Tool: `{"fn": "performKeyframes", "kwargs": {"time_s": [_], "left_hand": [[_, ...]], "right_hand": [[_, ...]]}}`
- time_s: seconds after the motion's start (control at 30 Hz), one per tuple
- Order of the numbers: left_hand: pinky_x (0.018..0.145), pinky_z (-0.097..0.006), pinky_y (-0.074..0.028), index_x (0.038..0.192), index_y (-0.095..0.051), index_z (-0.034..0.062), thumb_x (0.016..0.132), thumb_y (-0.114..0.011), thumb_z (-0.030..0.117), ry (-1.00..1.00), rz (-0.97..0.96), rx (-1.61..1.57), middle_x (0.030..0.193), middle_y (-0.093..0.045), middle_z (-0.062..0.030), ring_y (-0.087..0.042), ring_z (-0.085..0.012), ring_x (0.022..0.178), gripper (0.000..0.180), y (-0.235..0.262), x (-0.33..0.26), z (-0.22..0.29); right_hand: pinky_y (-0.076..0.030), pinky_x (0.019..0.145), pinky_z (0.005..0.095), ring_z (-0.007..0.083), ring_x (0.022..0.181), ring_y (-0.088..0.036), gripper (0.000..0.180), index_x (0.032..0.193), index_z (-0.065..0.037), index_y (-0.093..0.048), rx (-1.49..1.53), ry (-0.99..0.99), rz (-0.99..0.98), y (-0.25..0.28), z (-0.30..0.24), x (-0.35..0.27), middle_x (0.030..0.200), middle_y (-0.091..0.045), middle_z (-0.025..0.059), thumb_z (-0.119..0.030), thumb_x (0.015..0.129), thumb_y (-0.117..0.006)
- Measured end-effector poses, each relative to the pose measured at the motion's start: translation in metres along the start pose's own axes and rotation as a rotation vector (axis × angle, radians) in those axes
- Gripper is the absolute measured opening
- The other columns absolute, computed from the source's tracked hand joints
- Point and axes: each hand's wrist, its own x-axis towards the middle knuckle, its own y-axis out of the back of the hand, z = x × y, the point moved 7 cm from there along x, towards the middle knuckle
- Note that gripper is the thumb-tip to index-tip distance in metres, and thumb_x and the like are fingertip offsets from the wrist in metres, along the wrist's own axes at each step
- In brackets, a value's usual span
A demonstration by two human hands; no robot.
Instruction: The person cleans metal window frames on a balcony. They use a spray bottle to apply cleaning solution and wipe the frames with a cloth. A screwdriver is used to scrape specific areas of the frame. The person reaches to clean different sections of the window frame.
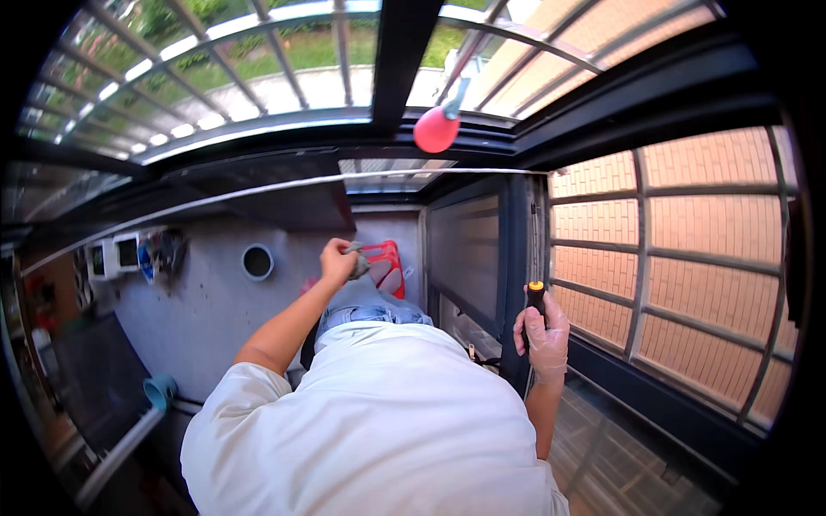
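My right hand (pixel 544 337), in a clear thin glove, is closed round the black handle of a screwdriver (pixel 535 297) with a yellow collar. The screwdriver points up along the dark window frame (pixel 517 258), its thin shaft close to the frame's edge; whether the tip touches anything I cannot tell. Out in front of my body, my left hand (pixel 337 261) grips a crumpled grey-green rag (pixel 358 260). Below the rag stands a red plastic stool (pixel 391 265), partly hidden by my legs and the rag.
A white line (pixel 284 181) stretches across in front of me. A pink balloon-shaped thing (pixel 436 130) hangs near the barred window. On the floor left stand a round grey pot (pixel 257 261) and white planters (pixel 126 250). More bars (pixel 640 258) rise at right.
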Motion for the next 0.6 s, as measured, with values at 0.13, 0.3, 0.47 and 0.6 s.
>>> {"fn": "performKeyframes", "kwargs": {"time_s": [0.13,0.3,0.47,0.6], "left_hand": [[0.068,-0.031,-0.049,0.087,-0.062,0.0006,0.065,-0.066,0.003,0.183,0.303,0.114,0.079,-0.063,-0.0104,-0.061,-0.0193,0.073,0.022,0.068,0.011,-0.110],[0.059,-0.033,-0.048,0.091,-0.059,0.0023,0.067,-0.066,0.002,0.459,0.565,-0.052,0.082,-0.062,-0.0101,-0.060,-0.0210,0.070,0.025,0.126,-0.007,-0.219],[0.044,-0.030,-0.040,0.094,-0.053,0.0041,0.069,-0.062,-0.002,0.768,0.667,-0.484,0.078,-0.057,-0.0077,-0.055,-0.0204,0.062,0.026,0.149,-0.036,-0.311],[0.049,-0.034,-0.042,0.092,-0.052,0.0014,0.070,-0.058,-0.006,0.810,0.761,-0.724,0.083,-0.055,-0.0113,-0.055,-0.0231,0.065,0.024,0.148,-0.081,-0.320]], "right_hand": [[-0.036,0.040,0.0189,0.0064,0.046,-0.046,0.040,0.124,0.002,-0.045,-0.086,-0.086,-0.077,-0.020,0.005,0.019,0.065,-0.052,0.0023,-0.018,0.091,-0.056],[-0.034,0.038,0.0190,0.0075,0.044,-0.045,0.038,0.122,0.000,-0.046,-0.261,-0.087,-0.202,-0.047,-0.002,0.030,0.064,-0.051,0.0031,-0.023,0.092,-0.053],[-0.035,0.038,0.0189,0.0073,0.045,-0.046,0.038,0.122,0.001,-0.047,-0.304,-0.114,-0.263,-0.066,-0.004,0.037,0.064,-0.052,0.0027,-0.021,0.091,-0.055],[-0.034,0.036,0.0184,0.0071,0.042,-0.044,0.042,0.120,0.000,-0.047,-0.394,-0.083,-0.347,-0.080,-0.006,0.044,0.063,-0.051,0.0030,-0.029,0.092,-0.055]]}}
